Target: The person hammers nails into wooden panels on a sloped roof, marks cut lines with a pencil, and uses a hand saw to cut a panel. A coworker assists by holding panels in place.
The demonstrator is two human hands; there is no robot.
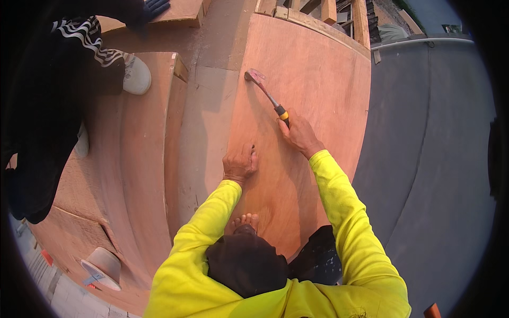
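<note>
Head view: from where I stand, someone in bright yellow sleeves (344, 212) bends over a reddish plywood sheet (323, 74).
Right hand: this hand (301, 135) is wrapped around the black-and-yellow grip of a hammer (271, 99).
Hammer: it slants over the plywood, head toward the sheet's left edge; I can't make out whether it touches.
Left hand: this one (240, 164) rests on the sheet, fingers curled, a small dark spot by the fingertips; I can't tell if it pinches anything.
Near the knees: a bare foot (246, 221) shows on the plywood's near end.
Left side: another person's pale shoe (137, 75) stands on a wooden panel (143, 127).
Right side: a dark grey surface (424, 138) runs alongside.
Far end: timber pieces (328, 10) lie past the sheet.
</note>
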